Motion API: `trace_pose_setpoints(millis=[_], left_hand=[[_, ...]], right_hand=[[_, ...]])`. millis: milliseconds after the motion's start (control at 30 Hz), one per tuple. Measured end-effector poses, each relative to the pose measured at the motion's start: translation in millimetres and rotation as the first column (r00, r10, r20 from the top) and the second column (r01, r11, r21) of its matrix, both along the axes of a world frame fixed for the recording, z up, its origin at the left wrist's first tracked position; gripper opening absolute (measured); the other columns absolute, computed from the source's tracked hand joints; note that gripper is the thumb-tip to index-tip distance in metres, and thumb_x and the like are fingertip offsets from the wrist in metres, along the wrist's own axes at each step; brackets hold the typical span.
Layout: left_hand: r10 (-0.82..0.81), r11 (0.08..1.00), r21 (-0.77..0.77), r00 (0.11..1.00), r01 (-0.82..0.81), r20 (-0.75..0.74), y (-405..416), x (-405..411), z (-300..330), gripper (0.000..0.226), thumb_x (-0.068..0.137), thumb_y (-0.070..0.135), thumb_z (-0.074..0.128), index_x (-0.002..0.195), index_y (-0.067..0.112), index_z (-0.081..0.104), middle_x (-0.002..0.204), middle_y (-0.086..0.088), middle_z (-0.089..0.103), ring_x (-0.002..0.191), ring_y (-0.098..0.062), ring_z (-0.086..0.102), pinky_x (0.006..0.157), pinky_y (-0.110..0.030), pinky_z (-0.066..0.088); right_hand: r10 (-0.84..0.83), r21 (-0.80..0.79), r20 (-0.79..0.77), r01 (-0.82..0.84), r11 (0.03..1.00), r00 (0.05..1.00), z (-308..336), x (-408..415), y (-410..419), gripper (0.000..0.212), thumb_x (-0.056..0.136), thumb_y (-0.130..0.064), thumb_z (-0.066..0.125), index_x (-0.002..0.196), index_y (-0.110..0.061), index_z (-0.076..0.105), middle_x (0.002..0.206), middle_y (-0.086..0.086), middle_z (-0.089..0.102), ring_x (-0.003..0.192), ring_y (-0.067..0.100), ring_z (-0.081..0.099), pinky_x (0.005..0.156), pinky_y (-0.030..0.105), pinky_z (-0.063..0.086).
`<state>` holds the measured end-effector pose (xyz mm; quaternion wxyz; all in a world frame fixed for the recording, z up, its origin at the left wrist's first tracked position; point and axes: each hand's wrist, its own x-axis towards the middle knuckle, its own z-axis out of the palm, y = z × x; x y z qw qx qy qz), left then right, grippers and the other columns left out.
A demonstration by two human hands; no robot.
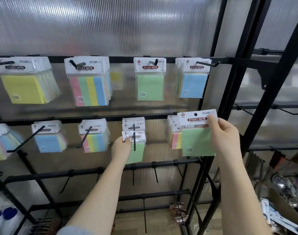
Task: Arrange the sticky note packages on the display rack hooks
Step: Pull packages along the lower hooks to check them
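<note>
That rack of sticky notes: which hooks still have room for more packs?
The bare hooks on the third rail, below both hands, hold nothing. The second-row hooks left of the left hand have long free ends. The top-row multicolour packs and the yellow packs are crowded.

Both bare forearms reach up and forward. The left hand (122, 147) is raised with the wrist bent, fingertips curled in a pinch on the top corner of a green sticky note package (136, 150). The right hand (225, 133) sits higher, thumb and fingers clamping the header of another green sticky note package (197, 141).
</note>
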<state>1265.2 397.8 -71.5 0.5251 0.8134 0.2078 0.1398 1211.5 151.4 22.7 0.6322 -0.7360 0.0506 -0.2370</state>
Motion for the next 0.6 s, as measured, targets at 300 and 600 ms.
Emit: trace_pose_setpoints(millis=[300,600], left_hand=[[-0.218,0.926,0.268,0.956,0.267,-0.197,11,-47,41,0.025,0.099,0.022,0.035,0.085,0.017,0.056,0.074,0.001,0.054,0.062,-0.011,0.046,0.052,-0.025,0.03],[-0.219,0.905,0.332,0.96,0.267,-0.174,34,-70,88,0.024,0.099,0.028,0.035,0.097,0.019,0.057,0.079,0.005,0.056,0.067,-0.009,0.05,0.054,-0.025,0.033]], right_hand=[[0.085,0.02,0.084,-0.087,0.996,0.993,7,-3,17,0.022,0.089,-0.033,0.064,0.069,-0.026,0.068,0.056,-0.015,0.064,0.049,-0.007,0.053,0.046,0.009,0.04],[0.124,0.058,0.206,-0.139,0.989,0.971,43,13,70,0.027,0.089,-0.032,0.064,0.068,-0.014,0.065,0.061,-0.005,0.057,0.059,0.006,0.047,0.057,0.022,0.038]])
